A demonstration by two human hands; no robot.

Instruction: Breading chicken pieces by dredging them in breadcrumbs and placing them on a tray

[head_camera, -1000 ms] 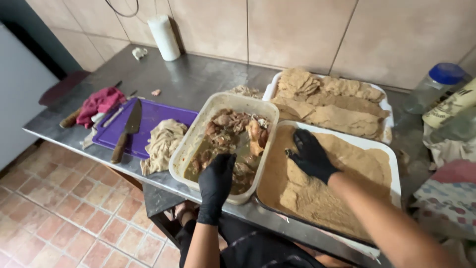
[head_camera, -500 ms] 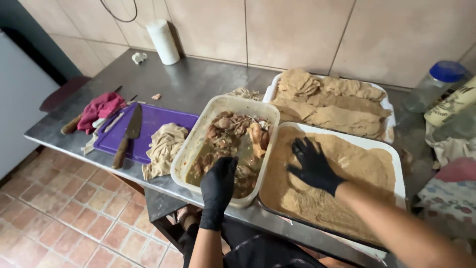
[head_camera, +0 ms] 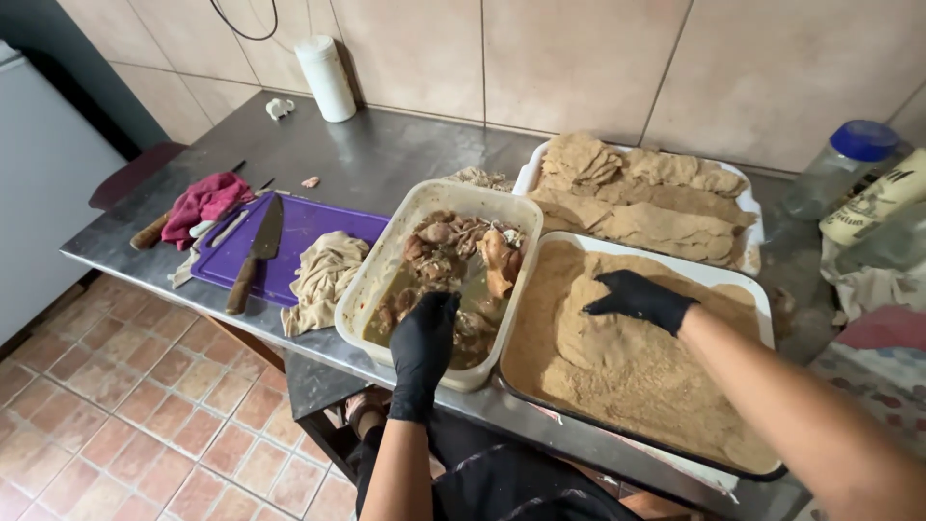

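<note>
Reaching down, the left hand has sunk its gloved fingers into the meat tub; whether they close on a piece I cannot tell. Right of the tub, the right hand lies flat and spread on the crumb tray, as half a second ago. Breaded cutlets wait behind the tub, a knife to its left on the worktop.

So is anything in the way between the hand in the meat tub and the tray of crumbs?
Nothing visible blocks it. The left hand is in the meat tub, right beside the crumb tray; only their touching rims lie between. The right hand rests on the crumbs.
</note>
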